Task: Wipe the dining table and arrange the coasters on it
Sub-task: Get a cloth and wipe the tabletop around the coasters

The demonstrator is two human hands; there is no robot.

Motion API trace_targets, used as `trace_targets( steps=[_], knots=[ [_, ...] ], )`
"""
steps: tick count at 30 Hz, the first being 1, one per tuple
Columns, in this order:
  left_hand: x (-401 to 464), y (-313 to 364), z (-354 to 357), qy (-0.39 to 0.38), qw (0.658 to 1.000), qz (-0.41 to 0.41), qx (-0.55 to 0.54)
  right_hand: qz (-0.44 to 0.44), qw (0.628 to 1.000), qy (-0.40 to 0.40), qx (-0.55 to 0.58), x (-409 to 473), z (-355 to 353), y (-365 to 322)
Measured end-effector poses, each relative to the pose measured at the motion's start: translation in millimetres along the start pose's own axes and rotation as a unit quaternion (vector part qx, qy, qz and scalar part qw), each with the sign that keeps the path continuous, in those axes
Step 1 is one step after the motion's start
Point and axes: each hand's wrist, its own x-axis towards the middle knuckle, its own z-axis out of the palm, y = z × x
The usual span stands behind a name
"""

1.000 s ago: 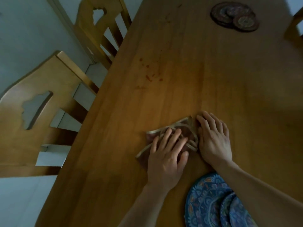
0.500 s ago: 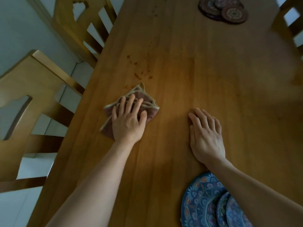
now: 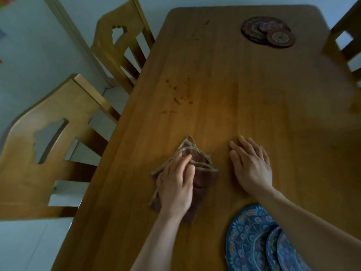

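Our left hand (image 3: 176, 184) presses flat, fingers spread, on the folded cloth (image 3: 203, 173) near the table's (image 3: 254, 98) near edge; our right hand (image 3: 252, 165) rests open and empty beside it; the red stains (image 3: 176, 94) lie straight ahead of the cloth, nearer the left hand; the coasters (image 3: 267, 33) sit stacked at the far end.

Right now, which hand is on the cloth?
The left hand presses flat on the brown cloth; the right hand rests on bare table beside it.

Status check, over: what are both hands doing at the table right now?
Left hand flat on brown cloth. Right hand palm down on bare table. Red spots unwiped ahead. Coasters piled at far end.
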Motion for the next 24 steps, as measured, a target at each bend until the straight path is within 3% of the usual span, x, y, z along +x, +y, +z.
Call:
trace_targets(
  steps=[2,4,7,9,11,13,16,20,22,24],
  knots=[
    [24,2,-17,-0.001,1.000,-0.011,0.014,-0.037,0.997,-0.061,0.008,-11,0,-24],
    [43,10,-28,-0.084,0.991,-0.031,0.095,-0.079,0.993,-0.089,0.007,-26,9,-47],
    [50,21,-31,-0.131,0.973,0.030,0.186,-0.045,0.995,-0.081,0.047,-29,10,-68],
    [51,23,-33,-0.139,0.972,0.059,0.177,-0.025,0.988,-0.099,0.118,-23,-3,-77],
    [52,28,-46,-0.144,0.982,0.024,0.123,-0.021,0.979,-0.105,0.174,-18,-19,-85],
    [52,36,-62,-0.109,0.992,0.020,0.053,-0.021,0.973,-0.065,0.222,-17,-36,-92],
    [41,48,-79,0.007,0.996,0.092,-0.010,-0.038,0.967,0.014,0.253,-18,-56,-99],
    [8,45,-76,0.085,0.983,0.154,-0.055,-0.157,0.963,0.084,0.201,-33,-65,-101],
    [-11,26,-64,0.052,0.981,0.187,0.003,-0.234,0.962,0.044,0.136,-46,-57,-90],
    [-30,5,-51,-0.040,0.975,0.207,0.074,-0.254,0.961,-0.080,0.077,-58,-45,-75]
  ],
)
